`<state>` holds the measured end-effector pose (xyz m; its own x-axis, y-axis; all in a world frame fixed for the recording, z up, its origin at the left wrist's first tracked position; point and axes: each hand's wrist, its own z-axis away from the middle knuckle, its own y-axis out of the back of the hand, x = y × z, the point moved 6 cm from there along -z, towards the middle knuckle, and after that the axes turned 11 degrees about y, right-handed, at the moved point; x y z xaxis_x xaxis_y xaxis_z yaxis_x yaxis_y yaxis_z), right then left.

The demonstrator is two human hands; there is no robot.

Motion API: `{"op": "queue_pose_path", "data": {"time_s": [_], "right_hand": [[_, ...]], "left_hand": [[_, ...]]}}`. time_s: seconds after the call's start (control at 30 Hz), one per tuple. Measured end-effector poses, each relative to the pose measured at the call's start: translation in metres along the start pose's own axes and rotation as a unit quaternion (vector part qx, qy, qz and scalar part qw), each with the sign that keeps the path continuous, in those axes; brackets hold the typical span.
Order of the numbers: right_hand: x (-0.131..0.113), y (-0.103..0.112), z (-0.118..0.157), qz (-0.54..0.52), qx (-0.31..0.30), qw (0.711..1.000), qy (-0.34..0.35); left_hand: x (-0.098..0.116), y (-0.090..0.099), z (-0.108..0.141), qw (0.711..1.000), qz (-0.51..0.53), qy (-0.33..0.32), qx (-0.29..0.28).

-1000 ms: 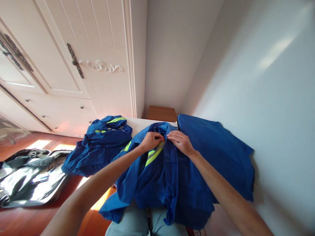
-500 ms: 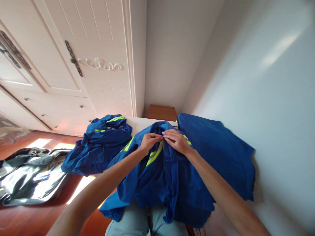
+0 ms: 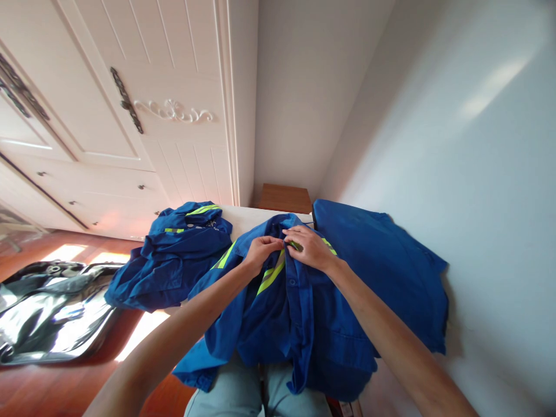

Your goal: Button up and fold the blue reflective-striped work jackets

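A blue work jacket [image 3: 264,315] with yellow-green reflective strips is spread before me, its lower part draped over my knees. Just below its collar, my left hand [image 3: 264,252] pinches the edge of the front opening. My right hand [image 3: 307,248] grips the buttoned front edge beside it, thumb and fingers bent around the cloth. The fingertips of both hands nearly meet there, and whatever small part lies between them is hidden. Lower on the placket, a button [image 3: 292,283] shows.
Another blue jacket [image 3: 174,263] lies bunched on the white surface at left. Blue cloth [image 3: 373,260] is laid out at right against the wall. An open suitcase [image 3: 52,313] sits on the reddish wooden floor. Behind stand a white wardrobe [image 3: 182,75] and a brown wooden box [image 3: 284,198].
My right hand's fingers have opened slightly around the jacket's front edge. Both hands stay at the same spot below the collar. The view has shifted a little.
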<state>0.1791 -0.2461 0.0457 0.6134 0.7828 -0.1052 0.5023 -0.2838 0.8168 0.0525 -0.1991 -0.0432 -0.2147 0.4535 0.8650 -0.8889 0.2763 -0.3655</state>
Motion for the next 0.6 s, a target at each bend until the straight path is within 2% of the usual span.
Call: {"op": "queue_pose_path", "data": {"time_s": [0.1, 0.43, 0.6], "right_hand": [[-0.0026, 0.0006, -0.0015, 0.005, -0.008, 1.0, 0.007], [0.0, -0.0002, 0.0032, -0.043, 0.028, 0.998, -0.03], [-0.0022, -0.0009, 0.0027, -0.043, 0.024, 0.998, -0.028]], "left_hand": [[0.0007, -0.0002, 0.0012, 1.0, 0.003, -0.004, -0.002], [0.0042, -0.0006, 0.0057, 1.0, -0.002, -0.012, -0.009], [0.0093, -0.0039, 0.0099, 0.998, -0.007, -0.031, -0.045]]}}
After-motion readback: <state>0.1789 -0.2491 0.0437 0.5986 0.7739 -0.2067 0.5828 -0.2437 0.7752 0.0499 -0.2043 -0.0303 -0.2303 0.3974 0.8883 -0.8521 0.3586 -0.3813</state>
